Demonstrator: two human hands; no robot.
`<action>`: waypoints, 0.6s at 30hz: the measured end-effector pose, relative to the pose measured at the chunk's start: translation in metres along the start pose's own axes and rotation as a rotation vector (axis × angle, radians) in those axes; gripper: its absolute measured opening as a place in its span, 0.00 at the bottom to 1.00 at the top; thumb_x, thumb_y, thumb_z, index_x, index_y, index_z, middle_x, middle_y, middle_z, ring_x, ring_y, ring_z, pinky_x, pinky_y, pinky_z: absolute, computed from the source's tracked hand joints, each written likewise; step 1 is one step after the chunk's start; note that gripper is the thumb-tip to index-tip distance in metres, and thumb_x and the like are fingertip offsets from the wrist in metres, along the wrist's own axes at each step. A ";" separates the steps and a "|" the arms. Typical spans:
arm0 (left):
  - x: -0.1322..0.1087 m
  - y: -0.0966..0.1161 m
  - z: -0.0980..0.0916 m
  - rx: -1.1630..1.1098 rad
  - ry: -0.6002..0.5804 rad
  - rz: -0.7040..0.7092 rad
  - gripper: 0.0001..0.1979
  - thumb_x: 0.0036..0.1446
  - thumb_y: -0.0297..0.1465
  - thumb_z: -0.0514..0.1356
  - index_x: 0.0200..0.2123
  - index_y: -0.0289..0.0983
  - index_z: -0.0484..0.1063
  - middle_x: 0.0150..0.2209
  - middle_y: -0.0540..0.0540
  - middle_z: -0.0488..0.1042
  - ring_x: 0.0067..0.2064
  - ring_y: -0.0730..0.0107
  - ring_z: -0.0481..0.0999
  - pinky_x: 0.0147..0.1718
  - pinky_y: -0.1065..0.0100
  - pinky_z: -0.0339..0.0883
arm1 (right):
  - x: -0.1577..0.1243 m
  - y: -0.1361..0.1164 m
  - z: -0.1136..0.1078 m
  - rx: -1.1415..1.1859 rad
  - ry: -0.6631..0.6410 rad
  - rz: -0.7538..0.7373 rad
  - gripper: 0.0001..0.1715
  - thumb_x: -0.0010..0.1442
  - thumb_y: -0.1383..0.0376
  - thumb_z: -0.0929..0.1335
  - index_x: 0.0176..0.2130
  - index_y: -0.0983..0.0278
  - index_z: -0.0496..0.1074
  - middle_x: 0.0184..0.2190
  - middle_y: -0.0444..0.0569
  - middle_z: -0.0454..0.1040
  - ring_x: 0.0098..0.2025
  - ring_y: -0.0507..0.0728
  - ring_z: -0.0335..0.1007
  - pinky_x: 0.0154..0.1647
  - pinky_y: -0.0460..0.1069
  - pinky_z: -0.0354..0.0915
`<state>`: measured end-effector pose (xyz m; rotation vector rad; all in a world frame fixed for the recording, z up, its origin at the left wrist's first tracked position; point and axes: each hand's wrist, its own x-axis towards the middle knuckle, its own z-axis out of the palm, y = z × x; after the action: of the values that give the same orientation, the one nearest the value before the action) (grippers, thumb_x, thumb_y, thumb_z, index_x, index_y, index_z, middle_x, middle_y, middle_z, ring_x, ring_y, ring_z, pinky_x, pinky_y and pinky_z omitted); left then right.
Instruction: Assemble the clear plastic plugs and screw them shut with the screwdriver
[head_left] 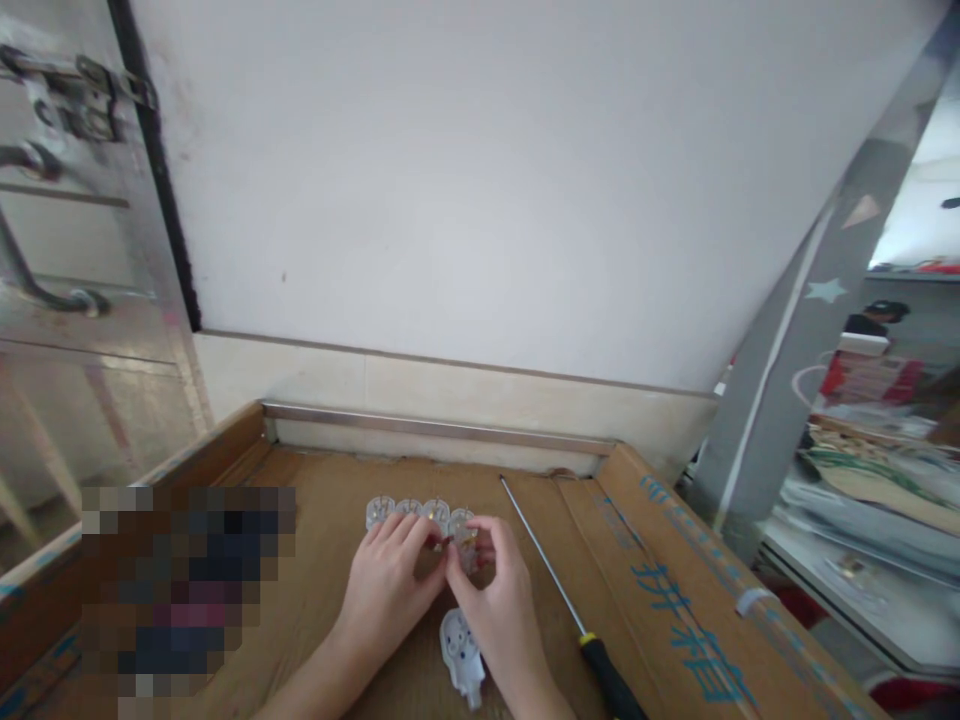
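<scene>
A row of several small white plug parts [409,512] lies on the cardboard-covered table [322,520], just beyond my fingers. My left hand [391,585] and my right hand [495,590] meet at the right end of the row. Both pinch the rightmost white plug part [463,530], where a bit of brass metal shows between the fingertips. Another white plug cover [460,655] lies flat on the cardboard between my wrists, close to my right hand. A long screwdriver [559,590] with a black and yellow handle lies to the right of my right hand, untouched.
The cardboard's right flap [690,600] carries blue printed characters. A white wall with a tiled skirting [450,385] rises behind the table. A metal door [75,200] stands at the left, a glass partition [862,400] at the right. A blurred-out patch [187,590] covers the table's left.
</scene>
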<state>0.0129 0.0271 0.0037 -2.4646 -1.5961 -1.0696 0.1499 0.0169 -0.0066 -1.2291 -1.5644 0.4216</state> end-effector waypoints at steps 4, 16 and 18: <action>-0.001 -0.002 0.000 -0.062 -0.027 -0.007 0.08 0.54 0.30 0.58 0.39 0.42 0.69 0.37 0.49 0.74 0.40 0.60 0.72 0.38 0.62 0.66 | 0.000 -0.002 0.000 -0.030 0.012 -0.050 0.08 0.54 0.69 0.62 0.38 0.62 0.62 0.37 0.49 0.66 0.40 0.56 0.65 0.40 0.50 0.64; -0.005 0.002 0.001 -0.088 -0.094 0.026 0.06 0.52 0.28 0.60 0.36 0.42 0.70 0.37 0.49 0.74 0.40 0.59 0.71 0.38 0.60 0.65 | -0.002 -0.001 -0.002 -0.027 0.016 -0.035 0.03 0.54 0.67 0.64 0.34 0.63 0.65 0.32 0.46 0.67 0.35 0.55 0.66 0.36 0.50 0.64; -0.003 0.003 0.002 -0.083 -0.098 0.031 0.06 0.51 0.28 0.60 0.35 0.41 0.70 0.36 0.49 0.74 0.39 0.59 0.71 0.37 0.60 0.65 | -0.002 0.000 -0.001 -0.007 -0.001 -0.032 0.04 0.55 0.66 0.64 0.34 0.63 0.66 0.32 0.47 0.68 0.34 0.55 0.66 0.36 0.50 0.64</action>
<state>0.0154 0.0236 0.0016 -2.6245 -1.5642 -1.0474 0.1504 0.0144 -0.0071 -1.2085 -1.5856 0.3964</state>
